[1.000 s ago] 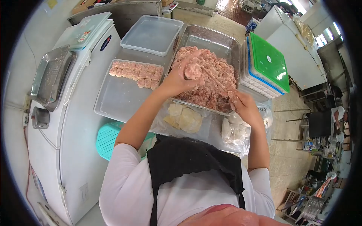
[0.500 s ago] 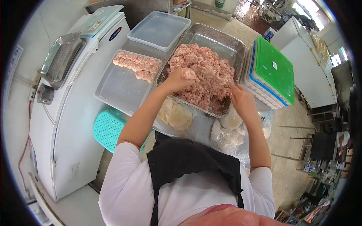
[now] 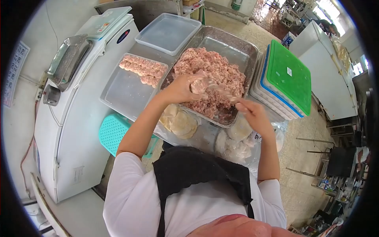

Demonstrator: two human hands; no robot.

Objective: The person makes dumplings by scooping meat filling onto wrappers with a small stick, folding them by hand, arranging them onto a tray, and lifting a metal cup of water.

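My left hand [image 3: 183, 90] is closed around a meat-filled dumpling [image 3: 198, 85], its pink filling facing up. My right hand [image 3: 254, 113] grips a thin utensil [image 3: 224, 93] that reaches towards the dumpling; motion smears it, so spoon or spatula I cannot tell. Both hands are over the near side of a deep metal pan [image 3: 249, 49] heaped with minced meat [image 3: 213, 65]. Round pale dough wrappers [image 3: 183, 123] lie in a stack just in front of the pan, below my left hand.
Left of the pan, a plastic tray [image 3: 122, 93] bears rows of dumplings [image 3: 144, 69]. Behind it is another translucent tray [image 3: 169, 33]. Stacked trays under a green lid [image 3: 290, 75] stand right. Plastic bags [image 3: 237, 148] lie in front. A turquoise stool [image 3: 112, 134] and white freezer [image 3: 85, 130] are left.
My left hand has turned, so the dumpling's filling now faces up more. My right hand has moved slightly down and the utensil now angles towards the dumpling.
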